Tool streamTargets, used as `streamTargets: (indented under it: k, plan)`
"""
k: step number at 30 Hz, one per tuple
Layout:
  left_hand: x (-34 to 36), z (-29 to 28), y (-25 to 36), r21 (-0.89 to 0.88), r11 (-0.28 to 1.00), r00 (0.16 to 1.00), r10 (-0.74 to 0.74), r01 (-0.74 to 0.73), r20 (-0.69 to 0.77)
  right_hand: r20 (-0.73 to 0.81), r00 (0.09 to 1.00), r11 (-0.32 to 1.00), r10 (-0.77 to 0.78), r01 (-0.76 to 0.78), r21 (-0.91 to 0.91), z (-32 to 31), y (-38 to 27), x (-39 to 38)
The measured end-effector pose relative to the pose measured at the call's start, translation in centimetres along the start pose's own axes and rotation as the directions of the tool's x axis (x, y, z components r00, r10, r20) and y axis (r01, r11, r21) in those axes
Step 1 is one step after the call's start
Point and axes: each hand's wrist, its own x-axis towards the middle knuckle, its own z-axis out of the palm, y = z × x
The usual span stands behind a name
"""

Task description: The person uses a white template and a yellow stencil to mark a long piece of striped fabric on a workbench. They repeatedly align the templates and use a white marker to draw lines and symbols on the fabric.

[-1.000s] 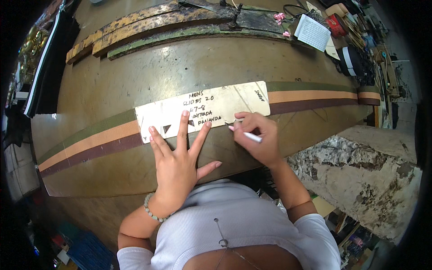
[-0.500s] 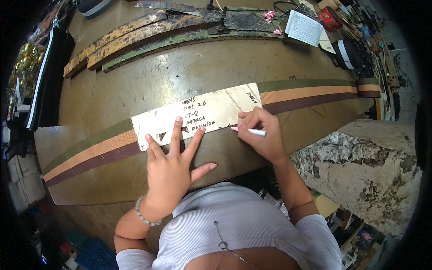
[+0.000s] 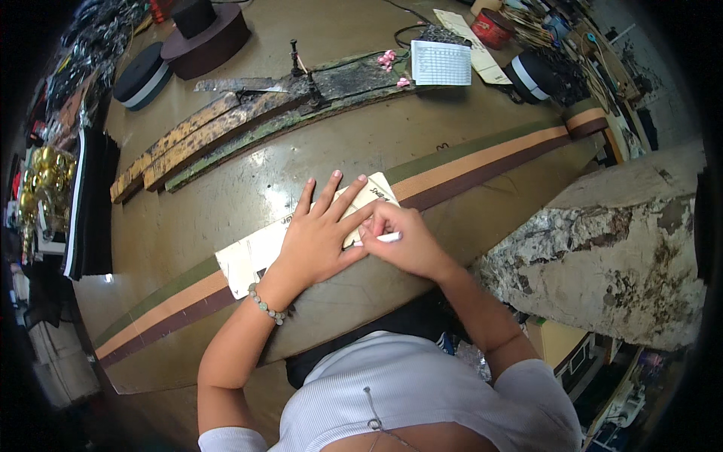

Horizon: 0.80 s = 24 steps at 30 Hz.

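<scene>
The cream card [image 3: 248, 258] lies on the table [image 3: 151, 252] across the striped strap [image 3: 482, 160], which shows at both its left and right ends and seems to pass beneath it. The left hand [image 3: 320, 230] rests on the card's middle and right part, palm down, its grip wide and closing on nothing. The right hand [image 3: 404, 237], just beside it, has a narrow grip: fingertips pinch a slim white pen [image 3: 389, 236] near the card's near edge, though whether the tip touches anything is too small to tell. The card looks light, thin and fairly stiff, a flat oblong with straight edges and a smooth face that might slide if not pressed; it would be best taken by its bare left corner or its long edges, without bending it. The strap, in green, tan and maroon bands, looks woven, flat and pliable, likely light and hard to damage, with some friction from its weave; its wound roll [image 3: 586, 120] at the far right would suit a whole-hand hold. The pen is probably light, hard and smooth, so a pinch on the barrel serves. Beyond lie rough wooden planks [image 3: 226, 135] with flaking, blotched yellow and green surfaces; to the right stands a pitted, crumbling pale block [image 3: 580, 256].
</scene>
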Motion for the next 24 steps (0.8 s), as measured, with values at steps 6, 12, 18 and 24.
streamTargets:
  k: [6, 12, 18, 24]
  plan:
    - [0.0, 0.1, 0.3, 0.008, 1.0, 1.0, -0.015, 0.016, -0.02, -0.342, 0.94, 0.999, -0.003, -0.01, -0.036, -4.1, 1.4, 4.5]
    - [0.1, 0.0, 0.4, 0.015, 1.0, 0.999, -0.011, 0.012, -0.043, -0.286, 0.944, 0.943, -0.161, 0.062, -0.327, -3.5, 1.5, 5.0]
    - [0.0, 0.1, 0.4, -0.006, 1.0, 0.997, -0.021, 0.02, -0.076, -0.111, 0.992, 0.877, -0.066, 0.005, -0.48, -4.2, -1.0, 0.8]
    - [0.1, -0.3, 0.3, -0.068, 0.998, 0.992, -0.021, 0.012, -0.122, -0.411, 0.906, 0.98, 0.101, -0.019, 0.198, -7.1, -1.4, -3.9]
